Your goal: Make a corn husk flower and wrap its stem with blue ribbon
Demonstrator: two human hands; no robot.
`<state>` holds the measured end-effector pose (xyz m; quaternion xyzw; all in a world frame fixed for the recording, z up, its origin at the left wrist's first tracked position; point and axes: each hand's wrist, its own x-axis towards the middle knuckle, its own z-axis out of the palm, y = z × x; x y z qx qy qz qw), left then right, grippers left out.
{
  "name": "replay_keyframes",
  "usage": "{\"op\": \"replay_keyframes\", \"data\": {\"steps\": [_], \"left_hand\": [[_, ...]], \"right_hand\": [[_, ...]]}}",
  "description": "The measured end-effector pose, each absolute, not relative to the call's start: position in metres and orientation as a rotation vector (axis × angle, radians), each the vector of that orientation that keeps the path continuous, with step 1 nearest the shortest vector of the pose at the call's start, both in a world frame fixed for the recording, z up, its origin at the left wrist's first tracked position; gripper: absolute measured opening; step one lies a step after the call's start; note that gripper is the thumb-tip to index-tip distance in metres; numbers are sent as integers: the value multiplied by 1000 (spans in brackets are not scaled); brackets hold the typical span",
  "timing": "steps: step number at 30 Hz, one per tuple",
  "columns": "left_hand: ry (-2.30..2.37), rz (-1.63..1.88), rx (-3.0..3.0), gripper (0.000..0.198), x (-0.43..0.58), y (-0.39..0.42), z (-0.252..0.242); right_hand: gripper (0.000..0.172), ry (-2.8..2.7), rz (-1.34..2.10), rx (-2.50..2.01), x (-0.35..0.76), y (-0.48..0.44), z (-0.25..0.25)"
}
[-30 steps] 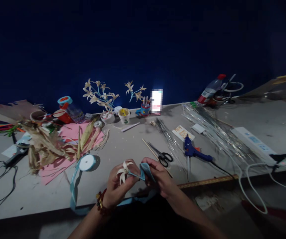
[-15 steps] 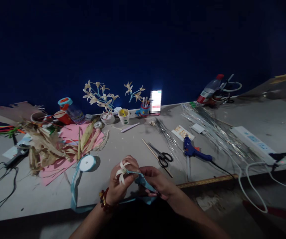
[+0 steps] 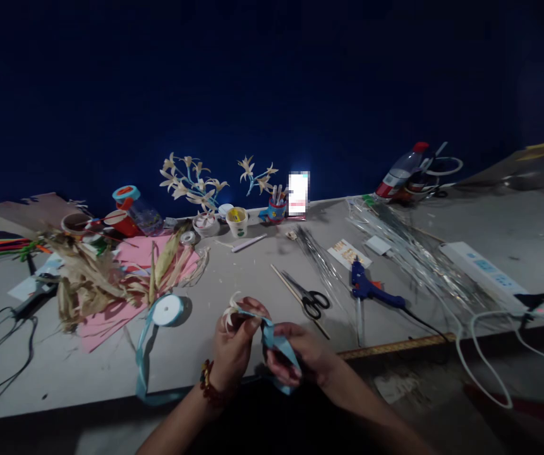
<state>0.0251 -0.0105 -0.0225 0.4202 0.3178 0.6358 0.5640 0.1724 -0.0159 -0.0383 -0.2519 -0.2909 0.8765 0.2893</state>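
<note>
Near the table's front edge, my left hand (image 3: 235, 351) pinches the blue-wrapped stem of a pale flower (image 3: 230, 311), whose petals stick out past the fingertips. My right hand (image 3: 300, 354) is closed on a light blue ribbon (image 3: 278, 346) that runs from the stem down across the palm. A white spool (image 3: 167, 310) lies left of my hands, with blue ribbon trailing from it toward the table's front edge.
Right of my hands lie black-handled scissors (image 3: 310, 301), a thin stick (image 3: 287, 282) and a blue glue gun (image 3: 371, 287). Corn husks (image 3: 84, 278) lie on pink paper (image 3: 105, 328) at left. A power strip (image 3: 483, 272) is at right.
My left hand has turned, tilting the flower upward, and shifted slightly right. My right hand has turned, with the ribbon now more visible over its fingers.
</note>
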Motion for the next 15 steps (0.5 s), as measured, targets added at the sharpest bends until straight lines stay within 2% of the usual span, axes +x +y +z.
{"op": "replay_keyframes", "data": {"steps": [3, 6, 8, 10, 12, 15], "left_hand": [[715, 1552, 886, 11, 27, -8, -19], [750, 1575, 826, 13, 29, -5, -16], [779, 1582, 773, 16, 30, -5, -14], [789, 1570, 724, 18, 33, -5, -12], [789, 1548, 703, 18, 35, -5, -12], [787, 1537, 699, 17, 36, -7, -14]], "right_hand": [[20, -922, 1989, -796, 188, -13, -35], [17, -1205, 1318, -916, 200, -10, -31], [24, -1393, 754, -989, 203, -9, -28], [36, -1583, 343, -950, 201, -10, -26], [42, -1761, 140, -835, 196, -9, -24], [38, -1897, -1, -711, 189, -6, -21]]}}
